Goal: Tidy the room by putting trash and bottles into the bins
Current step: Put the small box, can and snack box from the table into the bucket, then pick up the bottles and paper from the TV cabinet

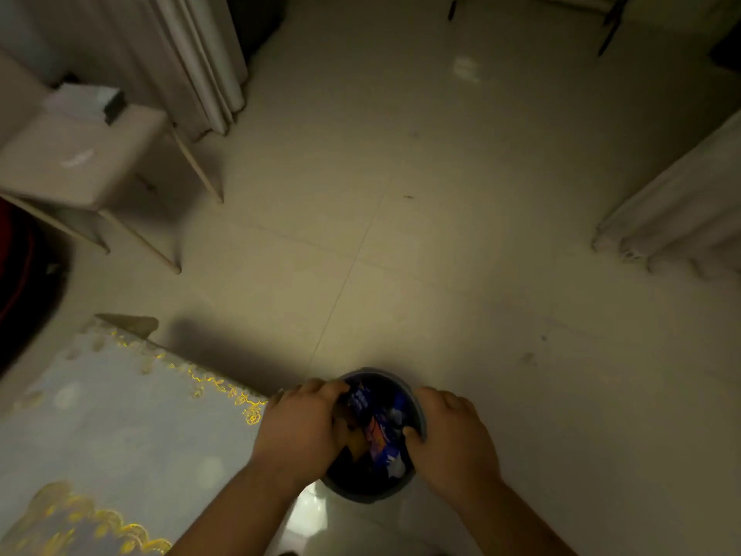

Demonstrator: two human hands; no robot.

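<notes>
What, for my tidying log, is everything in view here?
round grey plastic bin: one, grey, on the floor, bottom centre
crumpled blue wrappers: several, blue and white, inside the bin
gold-trimmed cloth: one, pale blue, lower left
small square table: one, beige, upper left
small box: one, white, on that table
hanging curtain: one, pale, top left
draped fabric: one, white, right edge
left hand: grips bin's left rim
right hand: grips bin's right rim
</notes>
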